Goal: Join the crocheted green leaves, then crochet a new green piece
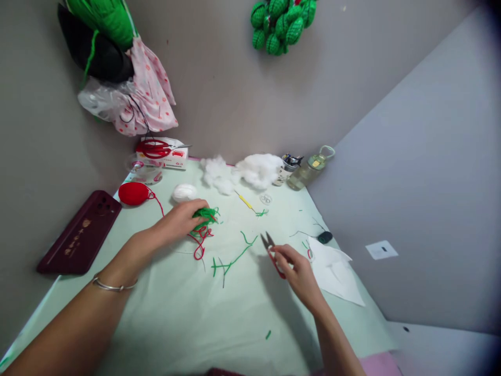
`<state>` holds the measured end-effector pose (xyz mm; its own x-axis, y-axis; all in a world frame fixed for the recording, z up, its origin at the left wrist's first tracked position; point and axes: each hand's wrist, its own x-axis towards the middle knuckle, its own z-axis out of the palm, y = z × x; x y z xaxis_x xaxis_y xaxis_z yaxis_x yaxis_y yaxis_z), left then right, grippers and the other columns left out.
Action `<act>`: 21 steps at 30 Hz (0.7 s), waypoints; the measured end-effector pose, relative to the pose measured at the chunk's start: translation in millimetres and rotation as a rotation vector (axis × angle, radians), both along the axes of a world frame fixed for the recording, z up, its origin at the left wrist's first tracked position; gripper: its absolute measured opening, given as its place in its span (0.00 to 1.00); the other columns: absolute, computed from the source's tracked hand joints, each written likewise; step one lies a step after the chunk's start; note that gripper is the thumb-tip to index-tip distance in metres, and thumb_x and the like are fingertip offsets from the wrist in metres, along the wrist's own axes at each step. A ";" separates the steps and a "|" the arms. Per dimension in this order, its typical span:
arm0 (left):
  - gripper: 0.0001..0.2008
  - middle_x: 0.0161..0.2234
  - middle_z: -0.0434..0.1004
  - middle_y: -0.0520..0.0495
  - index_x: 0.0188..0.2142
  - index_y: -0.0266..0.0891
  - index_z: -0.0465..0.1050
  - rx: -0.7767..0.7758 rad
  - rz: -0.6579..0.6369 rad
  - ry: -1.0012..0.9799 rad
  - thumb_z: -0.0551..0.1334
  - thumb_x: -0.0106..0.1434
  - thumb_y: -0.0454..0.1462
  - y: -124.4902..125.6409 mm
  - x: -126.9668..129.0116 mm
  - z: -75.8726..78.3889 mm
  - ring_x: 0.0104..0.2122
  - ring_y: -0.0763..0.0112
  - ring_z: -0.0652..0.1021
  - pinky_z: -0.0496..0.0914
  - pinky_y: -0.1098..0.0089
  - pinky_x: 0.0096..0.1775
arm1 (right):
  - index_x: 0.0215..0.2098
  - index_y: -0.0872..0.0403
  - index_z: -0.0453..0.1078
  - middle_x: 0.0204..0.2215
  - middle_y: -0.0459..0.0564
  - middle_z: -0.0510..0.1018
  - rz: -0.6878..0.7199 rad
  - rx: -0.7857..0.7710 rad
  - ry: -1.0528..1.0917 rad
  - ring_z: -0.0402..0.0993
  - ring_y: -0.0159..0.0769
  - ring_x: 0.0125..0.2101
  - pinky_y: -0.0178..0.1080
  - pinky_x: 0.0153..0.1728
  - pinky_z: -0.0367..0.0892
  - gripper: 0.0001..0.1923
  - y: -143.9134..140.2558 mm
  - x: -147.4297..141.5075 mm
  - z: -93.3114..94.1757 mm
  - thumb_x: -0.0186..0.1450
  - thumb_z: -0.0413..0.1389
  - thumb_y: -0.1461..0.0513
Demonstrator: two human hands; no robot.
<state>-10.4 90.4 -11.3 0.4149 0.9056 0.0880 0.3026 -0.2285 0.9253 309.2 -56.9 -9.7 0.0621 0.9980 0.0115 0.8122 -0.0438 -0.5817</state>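
L hand (182,220) reaching fwd, fingers curled in grip, R hand (299,271) lower, grip closed, both forearms bare

Green yarn tuft (205,214), red yarn ball (133,193), red-handled snips (272,251), white stuffing (250,171), pale green tablecloth (188,313).

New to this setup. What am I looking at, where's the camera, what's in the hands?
No machine here: a person works with two bare hands. The single picture comes from a camera worn on the head, looking forward and down at a table with a pale green cover.

The left hand rests on a tuft of green yarn, with red strands beside it. The right hand holds small red snips, blades pointing away.

Also on the table: loose green strands, a red yarn ball, a white ball, white stuffing, a yellow-handled hook, a bottle, white paper and a dark red phone. Green crochet pieces hang on the wall.
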 end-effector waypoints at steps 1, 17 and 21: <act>0.08 0.35 0.81 0.47 0.35 0.42 0.78 0.008 0.003 0.006 0.66 0.60 0.42 1.0 -3.3 6.5 0.38 0.59 0.78 0.72 0.64 0.41 | 0.42 0.51 0.74 0.34 0.50 0.80 0.042 0.002 0.071 0.75 0.37 0.29 0.38 0.33 0.71 0.15 -6.0 -13.5 2.1 0.74 0.50 0.52; 0.12 0.36 0.79 0.55 0.45 0.39 0.80 0.181 0.469 -0.259 0.70 0.62 0.39 -13.9 -47.9 69.9 0.34 0.73 0.75 0.72 0.70 0.41 | 0.30 0.50 0.70 0.27 0.53 0.79 -0.305 0.024 -0.236 0.71 0.42 0.26 0.39 0.27 0.54 0.13 46.1 29.3 -19.9 0.69 0.49 0.56; 0.13 0.36 0.79 0.54 0.45 0.38 0.80 0.186 0.462 -0.212 0.70 0.62 0.40 -13.7 -44.8 69.3 0.35 0.72 0.75 0.72 0.70 0.42 | 0.31 0.50 0.71 0.26 0.51 0.80 -0.392 0.049 -0.172 0.72 0.42 0.25 0.39 0.27 0.58 0.15 56.6 46.5 -16.7 0.66 0.52 0.49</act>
